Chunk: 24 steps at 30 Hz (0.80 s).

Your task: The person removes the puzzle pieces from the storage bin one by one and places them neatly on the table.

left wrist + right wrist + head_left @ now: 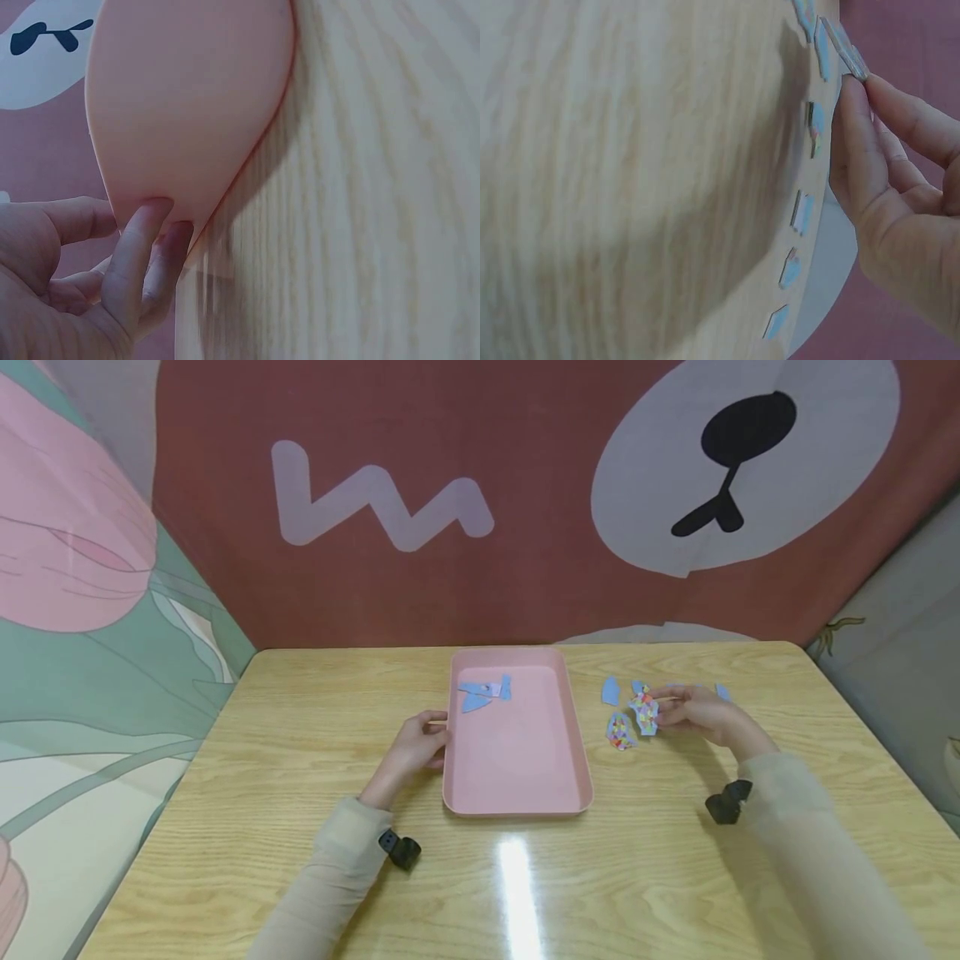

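Note:
My left hand (422, 743) rests its fingertips against the outside of the left wall of a pink tray (517, 768). In the left wrist view, fingers (150, 225) touch that smooth wall near a corner. A few light-blue flat puzzle pieces (476, 702) lie together in the tray's upper left part. Right of the tray, my right hand (701, 714) pinches a puzzle piece (644, 714) with a multicoloured pattern between thumb and fingers. The right wrist view shows that piece (845, 51) edge-on, raised above the table.
A patterned piece (619, 731) and a blue piece (611, 691) lie between tray and right hand. Several more pieces (789, 268) lie in a row near the far edge of the wooden table (300, 718), partly behind the right hand. A printed cloth (525, 585) hangs behind.

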Each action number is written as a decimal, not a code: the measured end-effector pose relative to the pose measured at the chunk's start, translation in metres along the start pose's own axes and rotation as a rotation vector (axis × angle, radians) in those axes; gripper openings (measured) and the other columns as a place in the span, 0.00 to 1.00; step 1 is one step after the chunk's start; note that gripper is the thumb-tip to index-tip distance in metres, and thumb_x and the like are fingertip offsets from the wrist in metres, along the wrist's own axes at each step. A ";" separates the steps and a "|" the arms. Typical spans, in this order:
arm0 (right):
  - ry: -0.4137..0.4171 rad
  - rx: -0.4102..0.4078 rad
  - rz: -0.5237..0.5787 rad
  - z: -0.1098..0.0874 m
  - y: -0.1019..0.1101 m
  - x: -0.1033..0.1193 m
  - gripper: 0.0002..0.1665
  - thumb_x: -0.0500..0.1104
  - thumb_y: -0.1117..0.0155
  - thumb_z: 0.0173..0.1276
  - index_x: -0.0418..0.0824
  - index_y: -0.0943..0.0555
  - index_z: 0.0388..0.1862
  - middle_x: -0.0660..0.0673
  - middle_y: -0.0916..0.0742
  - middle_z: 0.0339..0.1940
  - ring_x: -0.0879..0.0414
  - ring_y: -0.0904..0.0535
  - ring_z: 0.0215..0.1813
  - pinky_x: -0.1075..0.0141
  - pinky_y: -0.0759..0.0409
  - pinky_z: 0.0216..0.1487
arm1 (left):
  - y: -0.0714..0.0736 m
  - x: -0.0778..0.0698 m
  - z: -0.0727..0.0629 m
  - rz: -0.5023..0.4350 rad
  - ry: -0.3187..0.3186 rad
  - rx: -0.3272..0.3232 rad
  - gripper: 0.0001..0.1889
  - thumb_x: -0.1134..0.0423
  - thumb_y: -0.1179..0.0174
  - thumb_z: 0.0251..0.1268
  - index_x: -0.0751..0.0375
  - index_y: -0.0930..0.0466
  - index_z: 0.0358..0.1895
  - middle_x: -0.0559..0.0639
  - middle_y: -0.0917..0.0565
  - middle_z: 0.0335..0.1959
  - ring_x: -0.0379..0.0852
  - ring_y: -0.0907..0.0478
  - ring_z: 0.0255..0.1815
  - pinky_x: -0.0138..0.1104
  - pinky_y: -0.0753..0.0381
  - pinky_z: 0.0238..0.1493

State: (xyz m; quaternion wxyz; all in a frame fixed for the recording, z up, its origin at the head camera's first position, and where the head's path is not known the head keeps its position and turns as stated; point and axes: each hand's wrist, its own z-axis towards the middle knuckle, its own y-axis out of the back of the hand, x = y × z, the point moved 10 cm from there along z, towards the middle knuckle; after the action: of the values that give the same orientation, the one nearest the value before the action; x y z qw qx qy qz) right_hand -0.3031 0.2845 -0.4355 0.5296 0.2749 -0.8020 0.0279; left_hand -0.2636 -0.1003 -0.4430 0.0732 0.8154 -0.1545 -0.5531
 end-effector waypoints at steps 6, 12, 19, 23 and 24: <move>-0.006 0.035 0.003 -0.001 -0.001 -0.009 0.42 0.33 0.43 0.67 0.23 0.52 0.72 0.56 0.22 0.42 0.68 0.21 0.41 0.75 0.18 0.50 | 0.000 0.001 0.000 0.005 0.010 -0.002 0.23 0.67 0.50 0.71 0.63 0.36 0.68 0.66 0.24 0.59 0.53 0.20 0.52 0.33 0.13 0.39; -0.030 0.039 0.003 -0.003 0.000 -0.017 0.41 0.33 0.43 0.67 0.22 0.52 0.72 0.54 0.23 0.45 0.68 0.21 0.41 0.74 0.18 0.51 | 0.000 0.001 0.001 0.007 0.007 0.001 0.23 0.66 0.50 0.71 0.64 0.37 0.68 0.66 0.25 0.60 0.55 0.21 0.54 0.34 0.13 0.40; -0.047 0.048 -0.016 -0.005 0.001 -0.023 0.40 0.35 0.41 0.67 0.22 0.48 0.71 0.52 0.24 0.48 0.68 0.22 0.43 0.73 0.18 0.52 | 0.001 0.000 0.000 0.014 0.005 -0.007 0.23 0.67 0.50 0.70 0.63 0.36 0.68 0.65 0.24 0.59 0.55 0.21 0.53 0.35 0.13 0.39; -0.051 0.050 -0.009 -0.004 0.002 -0.026 0.38 0.34 0.42 0.67 0.22 0.46 0.70 0.54 0.24 0.47 0.68 0.21 0.43 0.73 0.18 0.51 | 0.000 -0.001 -0.001 0.014 0.002 -0.003 0.24 0.67 0.50 0.70 0.64 0.36 0.68 0.66 0.24 0.59 0.54 0.21 0.53 0.35 0.13 0.40; -0.051 0.048 -0.013 -0.004 0.002 -0.026 0.38 0.34 0.42 0.67 0.22 0.46 0.70 0.55 0.23 0.47 0.68 0.21 0.42 0.73 0.17 0.51 | 0.000 -0.001 -0.001 0.013 -0.002 0.000 0.24 0.67 0.50 0.70 0.64 0.36 0.68 0.66 0.24 0.59 0.54 0.21 0.53 0.35 0.13 0.41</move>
State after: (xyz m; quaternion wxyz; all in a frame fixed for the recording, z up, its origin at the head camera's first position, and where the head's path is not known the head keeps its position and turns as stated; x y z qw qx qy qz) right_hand -0.2935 0.2986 -0.4559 0.5023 0.2936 -0.8125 0.0366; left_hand -0.2634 -0.1002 -0.4421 0.0769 0.8139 -0.1601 -0.5533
